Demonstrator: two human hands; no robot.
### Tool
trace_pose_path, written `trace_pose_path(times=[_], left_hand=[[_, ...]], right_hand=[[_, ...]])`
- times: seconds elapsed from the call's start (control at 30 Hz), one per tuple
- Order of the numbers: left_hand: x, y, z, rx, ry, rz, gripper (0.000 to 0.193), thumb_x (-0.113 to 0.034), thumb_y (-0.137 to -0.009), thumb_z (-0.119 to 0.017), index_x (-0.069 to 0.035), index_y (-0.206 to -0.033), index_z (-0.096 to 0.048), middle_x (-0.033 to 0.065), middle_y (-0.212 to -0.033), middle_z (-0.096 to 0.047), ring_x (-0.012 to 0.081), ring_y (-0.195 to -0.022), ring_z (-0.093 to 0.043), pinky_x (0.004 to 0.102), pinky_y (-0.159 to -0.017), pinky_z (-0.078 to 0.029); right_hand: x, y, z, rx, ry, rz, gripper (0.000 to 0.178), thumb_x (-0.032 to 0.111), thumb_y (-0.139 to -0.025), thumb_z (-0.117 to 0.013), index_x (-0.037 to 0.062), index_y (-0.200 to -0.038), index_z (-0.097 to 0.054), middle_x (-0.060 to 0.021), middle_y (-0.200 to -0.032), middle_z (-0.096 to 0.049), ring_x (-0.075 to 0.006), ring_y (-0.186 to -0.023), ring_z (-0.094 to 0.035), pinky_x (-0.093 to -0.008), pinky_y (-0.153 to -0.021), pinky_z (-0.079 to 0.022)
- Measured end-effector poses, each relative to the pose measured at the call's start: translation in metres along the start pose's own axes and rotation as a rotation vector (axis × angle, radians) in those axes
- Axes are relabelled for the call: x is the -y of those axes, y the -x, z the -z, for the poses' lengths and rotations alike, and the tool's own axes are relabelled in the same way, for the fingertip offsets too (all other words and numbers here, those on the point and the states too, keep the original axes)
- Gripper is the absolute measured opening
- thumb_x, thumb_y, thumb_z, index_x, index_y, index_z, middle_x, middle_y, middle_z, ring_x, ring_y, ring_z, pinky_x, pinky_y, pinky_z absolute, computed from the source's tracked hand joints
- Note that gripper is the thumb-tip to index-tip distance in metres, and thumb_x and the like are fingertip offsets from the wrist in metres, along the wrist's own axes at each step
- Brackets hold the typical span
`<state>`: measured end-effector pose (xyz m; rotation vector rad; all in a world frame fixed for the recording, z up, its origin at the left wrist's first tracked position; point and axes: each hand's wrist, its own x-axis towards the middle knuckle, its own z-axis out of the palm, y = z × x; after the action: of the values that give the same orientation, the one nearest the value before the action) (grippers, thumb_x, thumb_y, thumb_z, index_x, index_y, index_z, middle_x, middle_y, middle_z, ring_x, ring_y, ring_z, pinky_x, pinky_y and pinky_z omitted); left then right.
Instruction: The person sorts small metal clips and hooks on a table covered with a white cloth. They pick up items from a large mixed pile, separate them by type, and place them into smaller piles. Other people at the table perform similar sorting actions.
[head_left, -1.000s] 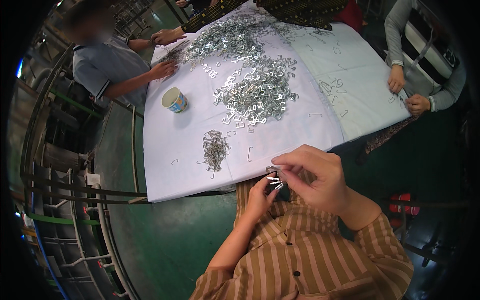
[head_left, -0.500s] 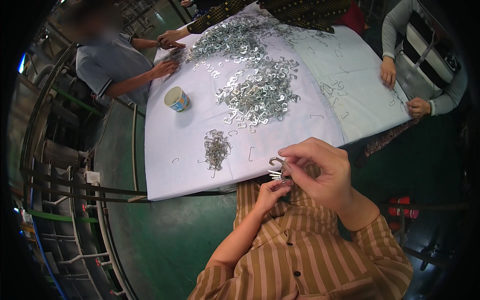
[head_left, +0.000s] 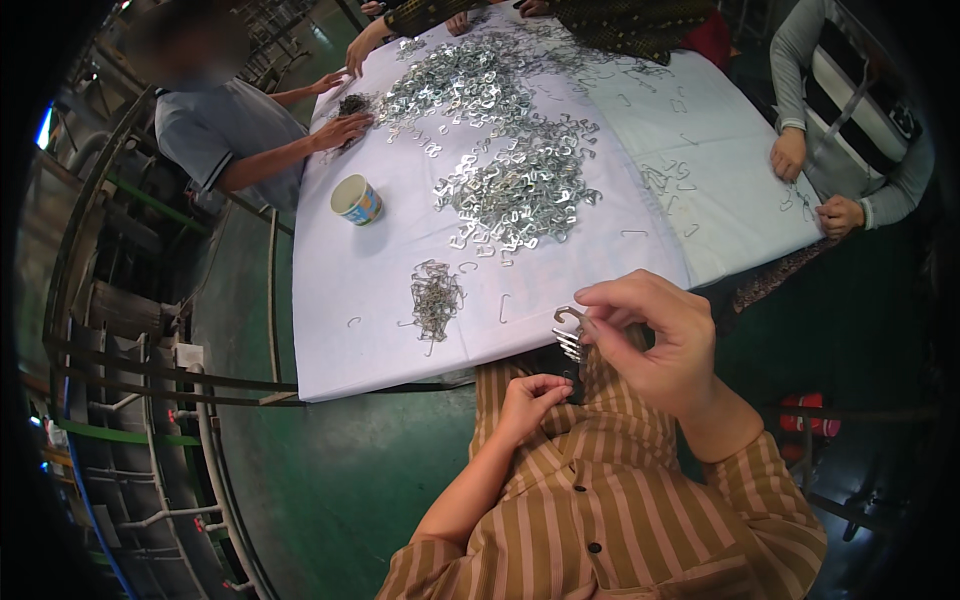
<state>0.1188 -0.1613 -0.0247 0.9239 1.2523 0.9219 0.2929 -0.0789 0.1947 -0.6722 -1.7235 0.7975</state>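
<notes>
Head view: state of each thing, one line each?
right hand: raised, fingertips pinching a metal hook
left hand: lower, fingers curled near a stack of clips; grip unclear
small clip bundle: lying loose on the white sheet
big clip pile: spread in a heap mid-table
cup: upright, open top

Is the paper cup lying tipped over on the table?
No, the paper cup stands upright on the white table cover.
</notes>
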Motion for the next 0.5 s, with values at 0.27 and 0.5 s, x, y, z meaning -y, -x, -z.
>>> trace_pose_path(times=[0.27,0.5], left_hand=[[-0.015,-0.013,0.042,-0.232,-0.208,-0.141,0.014,-0.006,-0.085,-0.071,0.001,-0.096,-0.072,0.0042,-0.081,-0.072,0.0065,-0.072,-0.063,0.0219,-0.066,-0.050],[-0.065,-0.043,0.072,-0.573,-0.617,-0.219,0.018,-0.014,-0.080,-0.072,-0.001,-0.093,-0.073,0.0149,-0.077,-0.071,0.0182,-0.066,-0.068,0.0299,-0.065,-0.052]], right_hand=[[0.001,0.007,0.008,0.031,0.067,-0.014,0.022,-0.010,-0.078,-0.065,-0.0005,-0.097,-0.068,-0.0091,-0.079,-0.065,-0.0132,-0.065,-0.066,-0.0233,-0.057,-0.052],[-0.003,0.017,0.014,0.080,0.090,-0.031,0.021,-0.010,-0.078,-0.066,-0.0006,-0.097,-0.067,-0.0095,-0.080,-0.066,-0.0138,-0.066,-0.066,-0.0232,-0.058,-0.053]])
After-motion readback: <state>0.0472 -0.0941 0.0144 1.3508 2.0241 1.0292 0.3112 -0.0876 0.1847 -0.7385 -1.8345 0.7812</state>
